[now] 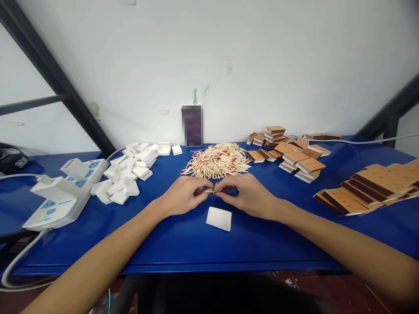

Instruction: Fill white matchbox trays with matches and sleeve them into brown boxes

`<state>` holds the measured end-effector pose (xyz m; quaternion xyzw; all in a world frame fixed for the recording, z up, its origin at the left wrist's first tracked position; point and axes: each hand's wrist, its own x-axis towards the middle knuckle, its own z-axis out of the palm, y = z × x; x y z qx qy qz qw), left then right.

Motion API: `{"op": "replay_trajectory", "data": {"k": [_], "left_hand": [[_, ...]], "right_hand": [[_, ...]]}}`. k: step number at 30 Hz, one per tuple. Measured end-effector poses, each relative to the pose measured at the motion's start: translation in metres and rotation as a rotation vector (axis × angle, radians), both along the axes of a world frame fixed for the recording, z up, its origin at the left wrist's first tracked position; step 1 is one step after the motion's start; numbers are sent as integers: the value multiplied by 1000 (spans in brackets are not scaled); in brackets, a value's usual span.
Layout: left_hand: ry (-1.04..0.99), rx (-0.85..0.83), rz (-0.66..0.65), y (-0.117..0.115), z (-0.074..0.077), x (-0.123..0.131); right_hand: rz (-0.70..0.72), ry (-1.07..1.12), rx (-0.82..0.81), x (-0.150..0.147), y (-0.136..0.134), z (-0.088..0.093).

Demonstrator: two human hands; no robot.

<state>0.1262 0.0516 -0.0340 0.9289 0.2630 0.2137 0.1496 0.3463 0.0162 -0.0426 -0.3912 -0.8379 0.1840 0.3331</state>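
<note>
Several matches (pixel 215 188) are crossing at frame centre | left grip (pixel 183 195) and right grip (pixel 251 196) are pinching them, fingertips nearly meeting | risk: uneven pressure could be scattering them across tabletop (pixel 183 244)

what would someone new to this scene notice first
Probably the big heap of red-tipped matches in the middle of the blue table, just beyond the left hand and right hand, which pinch a few matchsticks. Jumbled white boxes lie to the left, and orange-brown matchboxes are piled to the right.

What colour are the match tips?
Red, as the piled matches show best in the head view.
</note>
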Motion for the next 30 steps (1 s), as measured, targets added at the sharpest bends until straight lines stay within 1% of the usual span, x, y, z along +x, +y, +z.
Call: {"op": "replay_trajectory", "data": {"k": [3, 6, 10, 12, 14, 16, 18, 23, 27, 30], "left_hand": [[8, 18, -8, 1, -1, 0], [13, 58, -1, 1, -1, 1], [30, 70, 14, 0, -1, 3], [16, 43, 26, 1, -2, 3], [2, 16, 29, 2, -2, 2], [8, -2, 14, 2, -2, 0], [42, 2, -18, 2, 0, -1], [138, 43, -107, -2, 2, 0], [181, 28, -105, -1, 0, 1], [177, 14, -100, 1, 0, 0]], "right_hand": [[18, -123, 29, 0, 1, -3], [68, -164, 85, 1, 3, -3], [99, -254, 169, 6, 4, 3], [45, -350, 208, 11, 4, 8], [-38, -478, 247, 16, 6, 11], [-99, -585, 265, 21, 8, 11], [-123, -635, 263, 24, 11, 9], [-75, -605, 230, 22, 12, 3], [-40, -550, 266, 14, 9, 5], [-16, -483, 278, 11, 6, 8]]}}
